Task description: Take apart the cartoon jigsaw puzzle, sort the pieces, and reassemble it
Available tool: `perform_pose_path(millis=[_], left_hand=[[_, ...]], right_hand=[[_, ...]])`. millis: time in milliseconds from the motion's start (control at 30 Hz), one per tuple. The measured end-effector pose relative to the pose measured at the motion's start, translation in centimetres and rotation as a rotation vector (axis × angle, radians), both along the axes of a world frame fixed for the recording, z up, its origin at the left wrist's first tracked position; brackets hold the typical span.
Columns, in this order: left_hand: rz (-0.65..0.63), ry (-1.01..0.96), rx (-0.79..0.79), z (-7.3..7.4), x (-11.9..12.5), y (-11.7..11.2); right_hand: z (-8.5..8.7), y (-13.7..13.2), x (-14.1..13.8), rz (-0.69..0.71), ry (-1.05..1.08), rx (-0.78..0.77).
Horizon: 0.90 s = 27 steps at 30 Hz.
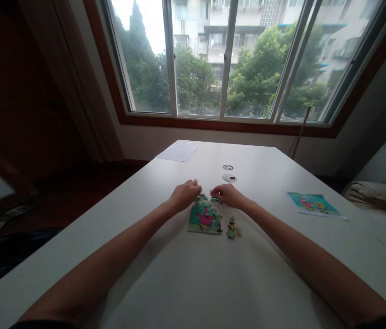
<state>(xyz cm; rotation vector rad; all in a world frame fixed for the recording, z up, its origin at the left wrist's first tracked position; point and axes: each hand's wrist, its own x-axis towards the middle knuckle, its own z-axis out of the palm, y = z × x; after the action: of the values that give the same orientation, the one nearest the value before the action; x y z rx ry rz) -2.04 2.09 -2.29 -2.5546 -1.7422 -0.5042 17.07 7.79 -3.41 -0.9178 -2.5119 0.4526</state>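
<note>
Where the colourful cardboard jigsaw puzzle [204, 219] lay on the white surface [179, 283], both hands met.
Curled, the left hand [185, 194] kept fingertips pinched together; the right hand [230, 195] pinched a small green piece [215, 199].

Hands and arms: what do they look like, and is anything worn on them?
The left hand and right hand are bare, with no gloves, rings or watch visible. The forearms are bare too; dark sleeve edges show only at the picture's bottom.

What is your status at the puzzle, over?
Here: left hand and right hand at far edge of puzzle, grip unclear. Puzzle part built, flat on table. Some loose pieces right of it.
</note>
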Motion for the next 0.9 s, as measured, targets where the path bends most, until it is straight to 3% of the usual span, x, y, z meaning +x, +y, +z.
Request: perform_pose_path(millis=[133,300,367,633,767,900], left_hand=[[-0.076,0.134,-0.063,1.2,-0.3,-0.4],[-0.098,0.177,-0.076,2.7,0.0,-0.9],[-0.113,0.167,-0.081,2.9,1.0,-1.5],[-0.206,0.069,-0.113,0.8,8.0,-6.1],[-0.210,-0.014,-0.125,0.0,9.1,-6.8],[-0.230,-0.134,-0.170,0.0,8.7,-6.0]], right_hand=[[1.6,-0.8,1.5,-0.067,-0.020,0.041],[3.9,-3.2,4.9,0.279,-0.347,-0.263],[3.8,-3.7,6.0,0.316,-0.404,-0.358],[2.8,-4.6,7.1,0.231,-0.397,-0.352],[3.1,-5.2,7.3,0.218,-0.361,-0.339],[2.9,-4.9,7.8,0.263,-0.218,-0.370]])
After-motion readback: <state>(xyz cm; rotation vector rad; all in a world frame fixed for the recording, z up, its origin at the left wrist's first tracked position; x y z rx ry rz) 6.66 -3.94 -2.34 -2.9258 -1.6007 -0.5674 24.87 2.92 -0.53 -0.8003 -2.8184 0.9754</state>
